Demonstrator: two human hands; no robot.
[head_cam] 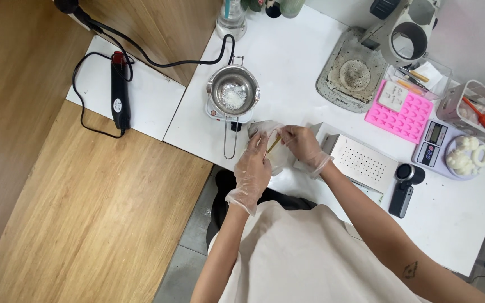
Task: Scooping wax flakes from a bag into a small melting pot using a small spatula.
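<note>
We see left hand [253,166] and right hand [301,143], both gloved, gripping a clear bag [270,147] with a small stick [274,145], at the worktop [287,67] near edge, just near of the pot [233,90].

I see a white tabletop [287,62], a pink mould [405,115], a silver pot [233,90] holding white flakes [233,96], clear gloves on my left hand [252,168] and right hand [301,143], and a black heat gun [120,92].

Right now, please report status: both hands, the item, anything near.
Left hand and right hand, both gloved, grip a clear plastic bag with a thin wooden stick. Metal melting pot close behind. White table.
</note>
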